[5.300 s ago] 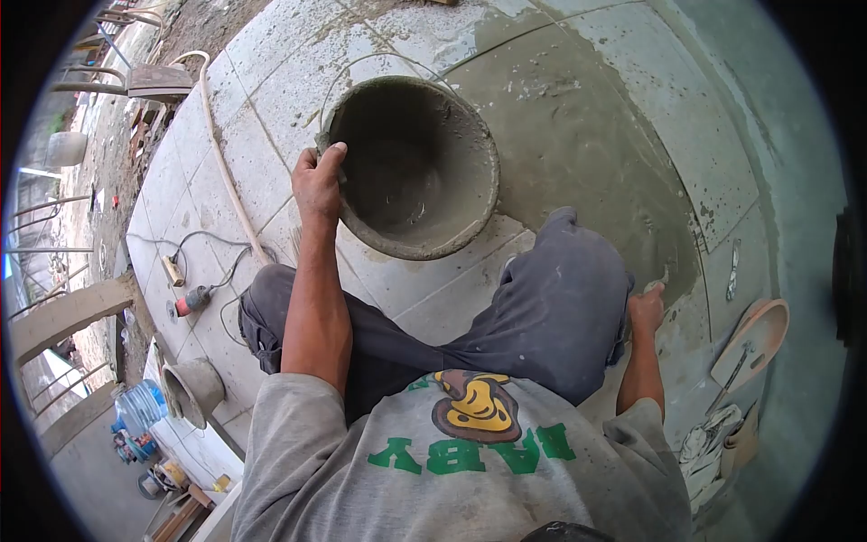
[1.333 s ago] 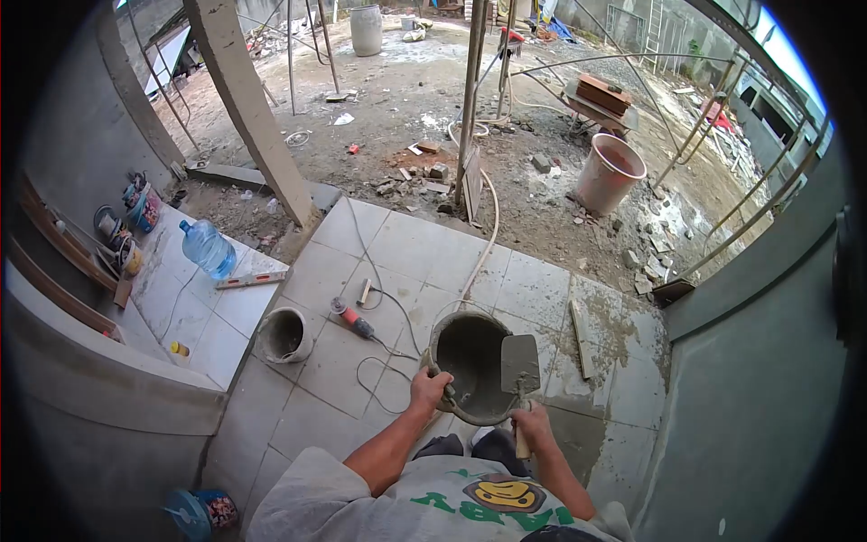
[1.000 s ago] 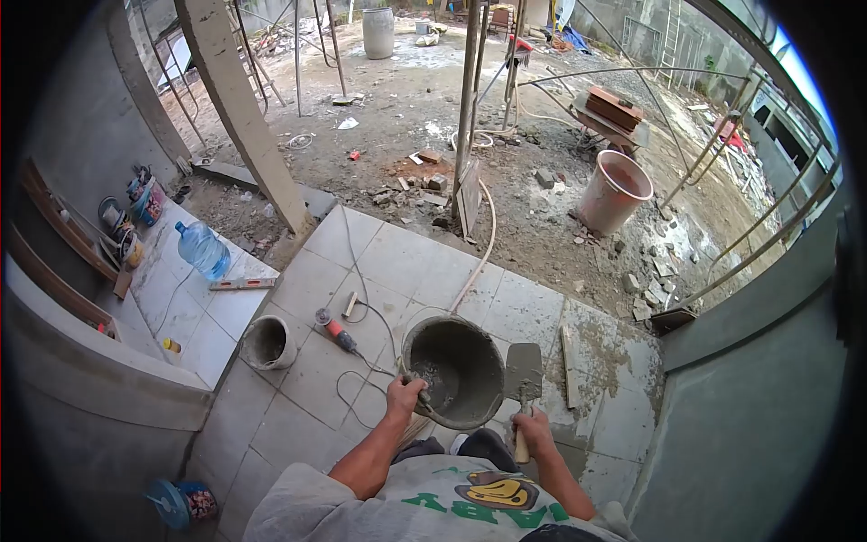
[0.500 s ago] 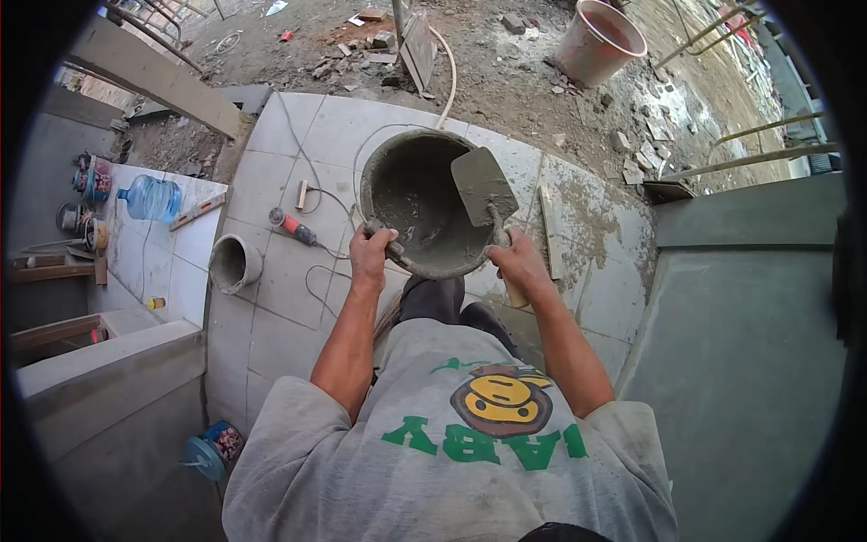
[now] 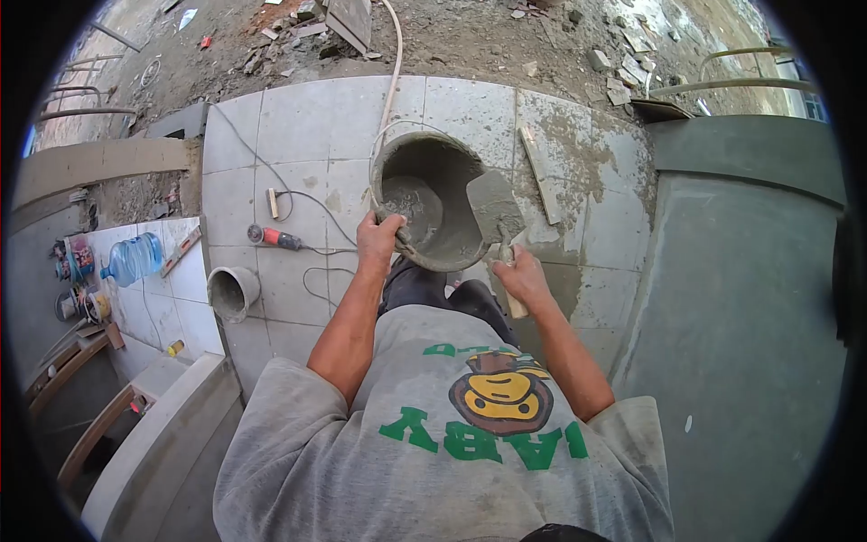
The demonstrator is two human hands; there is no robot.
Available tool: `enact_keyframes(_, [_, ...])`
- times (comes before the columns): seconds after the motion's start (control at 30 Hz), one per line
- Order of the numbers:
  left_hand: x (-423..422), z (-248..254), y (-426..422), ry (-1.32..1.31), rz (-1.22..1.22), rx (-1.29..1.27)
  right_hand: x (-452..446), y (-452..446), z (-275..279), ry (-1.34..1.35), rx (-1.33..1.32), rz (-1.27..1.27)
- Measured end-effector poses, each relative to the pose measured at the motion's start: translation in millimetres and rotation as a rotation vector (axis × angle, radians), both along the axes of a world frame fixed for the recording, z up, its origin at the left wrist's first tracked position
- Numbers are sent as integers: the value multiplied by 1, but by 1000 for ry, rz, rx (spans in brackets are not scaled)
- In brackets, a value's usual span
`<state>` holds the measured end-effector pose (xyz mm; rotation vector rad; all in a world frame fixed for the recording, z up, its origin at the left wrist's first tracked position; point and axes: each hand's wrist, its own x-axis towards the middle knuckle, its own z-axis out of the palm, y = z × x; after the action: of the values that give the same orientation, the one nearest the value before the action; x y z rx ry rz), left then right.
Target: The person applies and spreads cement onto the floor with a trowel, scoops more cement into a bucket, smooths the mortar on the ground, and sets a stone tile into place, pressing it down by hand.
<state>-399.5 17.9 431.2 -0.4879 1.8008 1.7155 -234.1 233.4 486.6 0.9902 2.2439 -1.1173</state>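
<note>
My left hand (image 5: 379, 238) is closed around the near-left rim of a mortar-caked bucket (image 5: 438, 161). The bucket is held tilted in front of my legs, and a thin layer of wet grey mortar (image 5: 411, 206) shows at its bottom. My right hand (image 5: 524, 275) grips the handle of a trowel (image 5: 495, 206). The broad, mortar-smeared blade lies across the bucket's right rim. The lower end of the pale handle sticks out below my fist.
On the tiled floor (image 5: 298, 135) lie a red angle grinder (image 5: 275, 238) with its cord and a wooden strip (image 5: 540, 176). A smaller pail (image 5: 233, 294) is on its side at left, near a blue water bottle (image 5: 134, 258). Low grey walls (image 5: 731, 334) flank me; rubble lies ahead.
My view has tipped downward, taking the large pale bucket out at the top. The held bucket now shows more of its bottom. Both hands keep their grip.
</note>
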Motion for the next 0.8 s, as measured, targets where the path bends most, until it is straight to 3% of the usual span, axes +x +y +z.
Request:
enact_keyframes(0.23, [-57,-21,7,-42,-225,-104,7,-7,-20,177,-211,-406])
enact_keyframes(0.3, [-75,-18,15,-40,-288,-149,-6,-6,-3,-18,-154,-335])
enact_keyframes(0.5, [-116,-7,55,76,-509,-205,-4,-23,4,-50,-36,-431])
enact_keyframes(0.63, [-125,-3,70,88,-504,-52,5,-23,0,-75,-9,-548])
enact_keyframes(0.7, [-130,4,70,93,-478,-22,5,-22,4,34,164,-565])
enact_keyframes(0.8, [-136,8,56,80,-422,-23,-1,-3,0,40,58,-616])
